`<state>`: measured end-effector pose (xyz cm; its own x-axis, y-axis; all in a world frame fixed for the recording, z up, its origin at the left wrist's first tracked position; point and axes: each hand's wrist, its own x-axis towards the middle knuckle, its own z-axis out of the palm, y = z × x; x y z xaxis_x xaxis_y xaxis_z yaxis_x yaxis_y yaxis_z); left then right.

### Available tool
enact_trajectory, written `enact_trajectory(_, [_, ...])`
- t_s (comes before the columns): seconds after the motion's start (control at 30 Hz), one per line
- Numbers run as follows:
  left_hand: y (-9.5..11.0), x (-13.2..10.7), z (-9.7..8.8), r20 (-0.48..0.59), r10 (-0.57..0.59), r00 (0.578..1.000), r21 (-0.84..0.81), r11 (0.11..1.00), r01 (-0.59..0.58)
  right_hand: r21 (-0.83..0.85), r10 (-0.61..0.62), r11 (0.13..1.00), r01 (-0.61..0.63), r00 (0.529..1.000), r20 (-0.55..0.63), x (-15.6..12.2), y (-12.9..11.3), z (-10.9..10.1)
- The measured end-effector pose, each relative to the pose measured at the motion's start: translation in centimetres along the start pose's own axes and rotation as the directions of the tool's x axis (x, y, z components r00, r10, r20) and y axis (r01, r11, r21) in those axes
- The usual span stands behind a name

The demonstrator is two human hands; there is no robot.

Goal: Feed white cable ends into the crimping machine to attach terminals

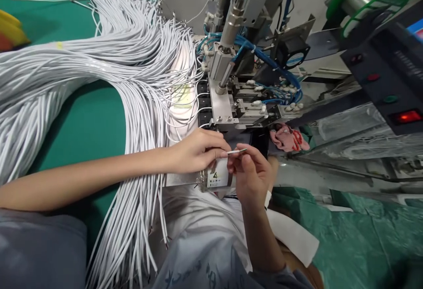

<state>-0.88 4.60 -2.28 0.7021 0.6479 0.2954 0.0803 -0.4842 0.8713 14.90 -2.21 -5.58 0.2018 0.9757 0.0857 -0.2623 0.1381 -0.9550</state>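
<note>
Between my two hands is the end of a white cable point(234, 152), just in front of the machine. My left hand point(198, 149) pinches the cable between thumb and fingers, with its tip sticking out to the right. At that tip, the fingers of my right hand point(253, 172) are curled and closed around a thin greenish wire end. Below the hands lies a white labelled box or card point(218, 175) in clear wrapping. A large bundle of white cables point(142, 104) spreads out behind and under my left forearm.
A machine with metal cylinders point(220, 66) and blue air tubes stands beyond my hands. A control box point(385, 77) with a lit red switch is at right, below a green wire spool point(357, 0). A pink cloth point(288, 138) lies beside the machine; green sheeting point(357, 231) covers the lower right.
</note>
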Motion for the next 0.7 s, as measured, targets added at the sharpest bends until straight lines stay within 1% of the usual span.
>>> enact_trajectory(0.1, [-0.1,0.0,0.1,0.011,-0.002,1.000,-0.015,1.000,0.002,-0.027,-0.004,1.000,0.007,0.997,0.083,0.6,0.0,-0.4])
enact_trajectory(0.2, [-0.3,0.0,0.2,0.016,0.028,0.999,0.021,0.999,-0.028,-0.154,-0.039,0.987,0.054,0.994,0.100,1.1,-0.4,-0.7])
enact_trajectory(0.3, [-0.8,-0.1,0.2,0.032,0.106,0.994,0.164,0.980,-0.110,-0.368,-0.104,0.921,0.131,0.990,0.093,1.4,-1.4,-0.9])
enact_trajectory(0.33, [-1.0,-0.1,0.2,0.044,0.132,0.990,0.227,0.964,-0.138,-0.433,-0.103,0.891,0.140,0.989,0.107,1.4,-1.8,-1.0])
enact_trajectory(0.43, [-1.4,-0.3,0.3,0.056,0.203,0.978,0.397,0.894,-0.208,-0.555,-0.021,0.824,0.113,0.985,0.170,1.5,-2.6,-1.3])
enact_trajectory(0.5, [-1.4,-0.4,0.4,0.032,0.222,0.974,0.431,0.876,-0.214,-0.547,0.006,0.832,0.090,0.985,0.171,1.5,-2.6,-1.4])
enact_trajectory(0.53, [-1.3,-0.4,0.4,0.015,0.221,0.975,0.416,0.885,-0.207,-0.514,-0.011,0.853,0.088,0.989,0.151,1.4,-2.3,-1.3])
enact_trajectory(0.63, [-1.0,-0.4,0.5,-0.024,0.193,0.981,0.308,0.935,-0.177,-0.385,-0.090,0.918,0.097,0.995,0.037,1.2,-1.0,-0.7])
enact_trajectory(0.7, [-0.8,-0.4,0.5,-0.042,0.187,0.981,0.269,0.948,-0.169,-0.355,-0.132,0.928,0.111,0.991,-0.035,1.0,-0.3,-0.2])
